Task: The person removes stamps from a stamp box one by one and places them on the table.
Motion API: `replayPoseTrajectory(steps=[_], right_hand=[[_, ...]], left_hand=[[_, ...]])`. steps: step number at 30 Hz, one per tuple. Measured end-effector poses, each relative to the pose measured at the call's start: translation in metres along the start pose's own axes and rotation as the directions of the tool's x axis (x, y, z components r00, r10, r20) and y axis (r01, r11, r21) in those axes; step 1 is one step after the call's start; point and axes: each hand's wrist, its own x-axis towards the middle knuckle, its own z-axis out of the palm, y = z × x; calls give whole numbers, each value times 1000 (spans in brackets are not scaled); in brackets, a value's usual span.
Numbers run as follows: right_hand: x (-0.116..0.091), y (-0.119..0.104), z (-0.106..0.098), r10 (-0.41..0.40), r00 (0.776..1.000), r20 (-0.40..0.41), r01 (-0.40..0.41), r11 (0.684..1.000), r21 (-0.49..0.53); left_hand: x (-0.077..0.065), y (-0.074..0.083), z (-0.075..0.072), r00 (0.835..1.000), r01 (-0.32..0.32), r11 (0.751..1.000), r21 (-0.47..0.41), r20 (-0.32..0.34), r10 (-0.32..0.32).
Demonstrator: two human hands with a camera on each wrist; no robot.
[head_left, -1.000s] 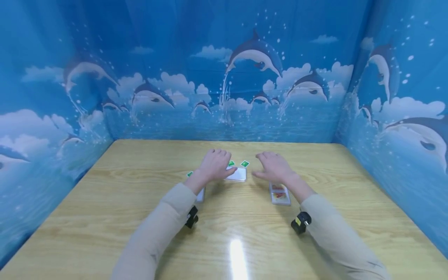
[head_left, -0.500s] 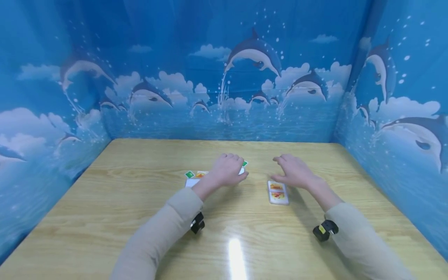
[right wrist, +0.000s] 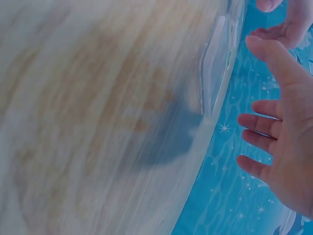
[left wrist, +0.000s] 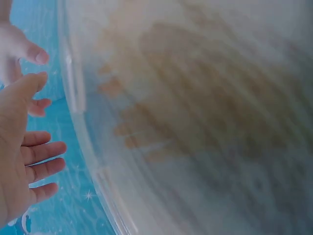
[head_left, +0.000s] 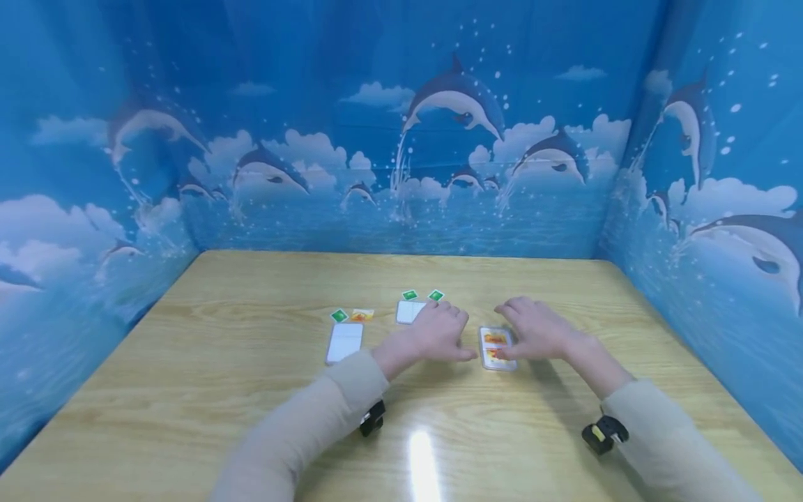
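In the head view, a flat rectangular case [head_left: 495,339] with orange-and-red pictures lies right of centre on the table. My right hand [head_left: 538,330] hovers at its right side, thumb overlapping the case in this view. My left hand [head_left: 439,332] is to the left of that case, palm down, covering part of a white rectangular piece [head_left: 408,312]. Both hands have their fingers extended and hold nothing. The left wrist view shows the left hand's fingers [left wrist: 46,154] spread apart; in the right wrist view the right hand's fingers [right wrist: 259,132] are likewise straight.
Another white rectangular piece [head_left: 345,341] lies left on the wooden table [head_left: 251,390], with a small green card [head_left: 339,316] and an orange picture card [head_left: 362,316] behind it. Two more green cards, one left [head_left: 410,295] and one right [head_left: 436,295], lie behind the middle piece. A dolphin-print curtain [head_left: 314,209] surrounds the table.
My left hand has moved right and nearer, uncovering the left white piece and the cards. My right hand moved right, then lowered nearer beside the pictured case.
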Motion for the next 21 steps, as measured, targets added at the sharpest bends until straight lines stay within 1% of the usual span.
replayPoseTrajectory(steps=[6,10,14,17,21], right_hand=[[-1,-5,6,3,998,65,-3,1000,6],[-1,-4,10,-20,996,86,20,1000,0],[-2,-4,12,-34,993,110,32,999,18],[-2,-4,12,-41,991,127,36,999,38],[-2,-5,13,-49,989,136,43,998,46]], left_hand=[[2,8,6,1000,-6,1000,18,-2,6],[6,11,9,1000,-15,1000,13,6,15],[12,14,15,999,-28,998,53,17,27],[15,16,17,999,-33,996,82,31,31],[18,19,17,997,-27,998,63,73,22]])
